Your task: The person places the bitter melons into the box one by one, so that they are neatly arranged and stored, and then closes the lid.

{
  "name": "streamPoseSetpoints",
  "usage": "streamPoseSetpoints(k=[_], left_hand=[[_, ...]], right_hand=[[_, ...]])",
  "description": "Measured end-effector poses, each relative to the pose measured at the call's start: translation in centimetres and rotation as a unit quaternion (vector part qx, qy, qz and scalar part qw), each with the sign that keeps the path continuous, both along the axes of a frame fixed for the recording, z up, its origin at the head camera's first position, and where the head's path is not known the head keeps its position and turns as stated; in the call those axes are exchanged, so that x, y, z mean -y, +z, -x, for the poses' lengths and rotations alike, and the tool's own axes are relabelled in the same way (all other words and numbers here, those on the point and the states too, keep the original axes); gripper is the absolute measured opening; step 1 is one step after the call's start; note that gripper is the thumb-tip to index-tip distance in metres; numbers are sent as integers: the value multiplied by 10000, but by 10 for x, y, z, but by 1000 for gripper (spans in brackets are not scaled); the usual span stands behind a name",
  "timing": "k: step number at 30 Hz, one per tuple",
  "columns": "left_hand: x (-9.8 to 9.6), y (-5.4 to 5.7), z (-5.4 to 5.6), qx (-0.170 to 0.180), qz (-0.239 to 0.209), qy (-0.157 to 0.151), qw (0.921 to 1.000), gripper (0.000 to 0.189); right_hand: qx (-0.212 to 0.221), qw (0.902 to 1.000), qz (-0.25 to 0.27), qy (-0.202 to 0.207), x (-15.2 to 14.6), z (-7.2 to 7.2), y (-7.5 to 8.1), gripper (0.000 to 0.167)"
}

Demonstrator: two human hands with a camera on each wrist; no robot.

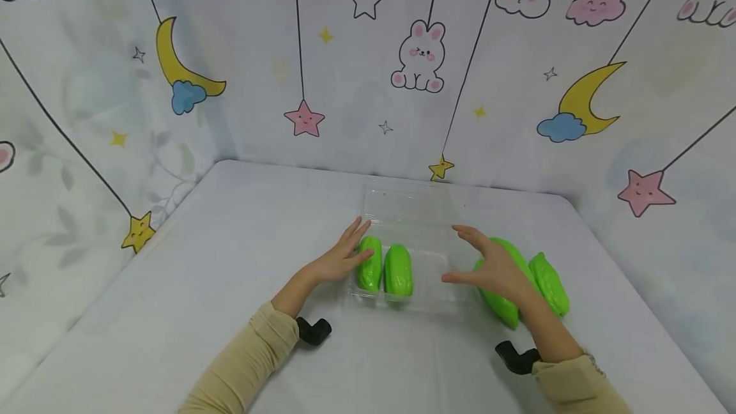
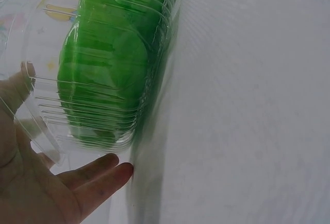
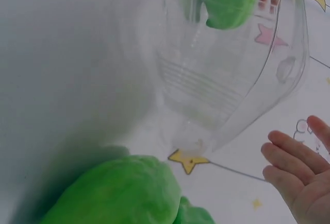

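Note:
A clear plastic hinged box (image 1: 431, 276) lies with its lid (image 1: 402, 204) folded back. Two glossy bright green oblong pieces, a left one (image 1: 370, 273) and a right one (image 1: 398, 271), lie side by side in its left part. My left hand (image 1: 333, 263) is at the box's left edge with fingers extended; in the left wrist view its thumb (image 2: 23, 82) overlaps the clear rim. My right hand (image 1: 499, 268) holds nothing, its fingers and thumb spread wide to the right of the box. Below and beyond it lie more green pieces (image 1: 503, 309), partly hidden by the hand.
Another green oblong piece (image 1: 551, 284) lies farthest right on the white table (image 1: 247, 222). A cloth backdrop (image 1: 259, 37) with cartoon stars, moons and rabbits rises behind and beside the table. A black wrist mount (image 1: 314, 331) sticks out at the left wrist.

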State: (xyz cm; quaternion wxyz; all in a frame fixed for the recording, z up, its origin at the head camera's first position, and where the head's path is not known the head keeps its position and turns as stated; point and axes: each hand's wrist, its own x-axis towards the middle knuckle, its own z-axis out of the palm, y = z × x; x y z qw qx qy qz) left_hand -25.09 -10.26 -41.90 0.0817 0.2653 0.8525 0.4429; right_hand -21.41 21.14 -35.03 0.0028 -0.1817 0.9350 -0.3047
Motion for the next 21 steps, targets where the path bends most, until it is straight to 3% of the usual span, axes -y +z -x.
streamPoseSetpoints(k=[21], left_hand=[[1, -1, 1, -7, -39, -83, 10000, 66]], right_hand=[[-127, 9995, -293, -76, -31, -3, 14, 94]])
